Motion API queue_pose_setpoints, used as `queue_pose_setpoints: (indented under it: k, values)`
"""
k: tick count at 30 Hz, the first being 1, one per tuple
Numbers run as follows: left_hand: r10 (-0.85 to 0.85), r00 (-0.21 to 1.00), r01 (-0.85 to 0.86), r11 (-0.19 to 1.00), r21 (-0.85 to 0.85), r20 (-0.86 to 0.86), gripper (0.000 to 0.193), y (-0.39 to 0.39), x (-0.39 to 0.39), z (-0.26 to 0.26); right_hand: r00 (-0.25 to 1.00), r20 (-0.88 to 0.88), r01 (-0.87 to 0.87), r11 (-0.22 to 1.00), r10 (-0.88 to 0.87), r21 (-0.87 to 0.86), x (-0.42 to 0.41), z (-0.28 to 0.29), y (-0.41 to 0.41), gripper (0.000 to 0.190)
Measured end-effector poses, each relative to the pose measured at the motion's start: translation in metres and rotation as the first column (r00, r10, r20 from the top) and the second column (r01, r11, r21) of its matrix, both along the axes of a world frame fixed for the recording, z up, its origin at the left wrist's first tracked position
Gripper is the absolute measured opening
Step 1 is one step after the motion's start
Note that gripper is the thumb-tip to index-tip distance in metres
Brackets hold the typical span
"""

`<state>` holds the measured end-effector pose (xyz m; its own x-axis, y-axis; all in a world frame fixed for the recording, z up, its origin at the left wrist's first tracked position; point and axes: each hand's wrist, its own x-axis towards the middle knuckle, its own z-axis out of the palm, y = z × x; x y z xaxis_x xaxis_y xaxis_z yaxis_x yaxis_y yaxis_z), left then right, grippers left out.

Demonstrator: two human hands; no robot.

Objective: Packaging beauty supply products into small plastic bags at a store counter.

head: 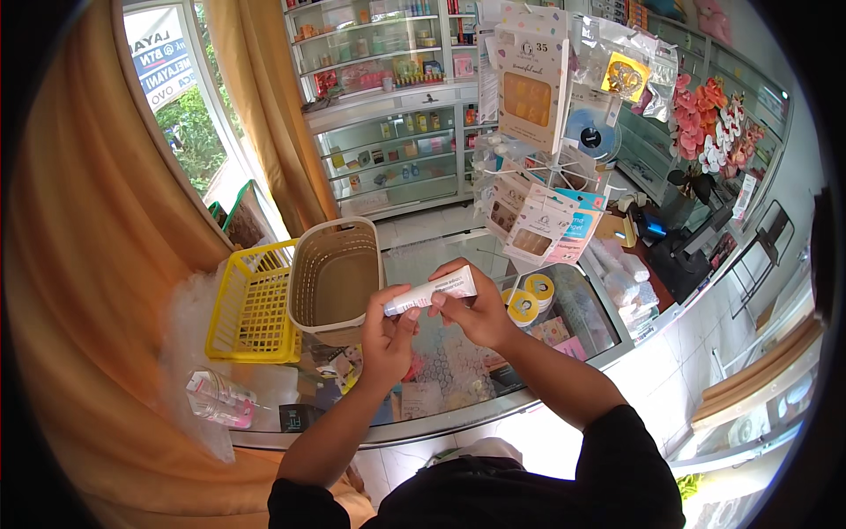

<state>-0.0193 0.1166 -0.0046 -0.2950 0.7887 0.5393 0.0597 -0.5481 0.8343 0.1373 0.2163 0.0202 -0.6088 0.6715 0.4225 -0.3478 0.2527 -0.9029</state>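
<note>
A white squeeze tube [423, 295] with printed writing is held level above a glass display counter [456, 330]. My left hand [388, 337] grips its pale blue end between thumb and fingers. On the flat crimped end, my right hand [477, 307] has its thumb in front and fingers behind. Just left of my hands stands a beige plastic basket [336, 274], with nothing seen inside. Against it leans or rests a yellow plastic basket [254, 301]. Right of my right hand are round tubs with yellow lids [524, 307].
A rotating rack hung with press-on nail packs [538, 228] rises behind my right hand. A clear plastic jar [221, 400] lies near the counter's left end, by bubble wrap [192, 330]. Glass shelves [390, 145] stand across the aisle; artificial orchids [714, 125] are at right.
</note>
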Motion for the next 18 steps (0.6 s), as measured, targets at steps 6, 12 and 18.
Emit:
queue_pose_setpoints:
  k: [6,12,18]
  values:
    - [-0.007,1.000,0.006,1.000,0.014,0.005,0.034,-0.001,0.001,0.000,0.994,-0.074,-0.085,0.996,0.082,-0.039,0.006,-0.004,0.009,0.033]
    - [0.018,0.998,-0.015,0.999,0.034,-0.068,0.033,0.000,0.000,-0.003,0.998,-0.057,-0.037,0.999,0.036,-0.014,0.005,-0.001,0.009,0.040]
    - [0.029,0.997,-0.028,1.000,0.014,-0.070,0.034,-0.002,0.000,-0.004,0.999,0.005,0.038,0.998,-0.037,-0.050,0.001,0.003,0.000,0.018]
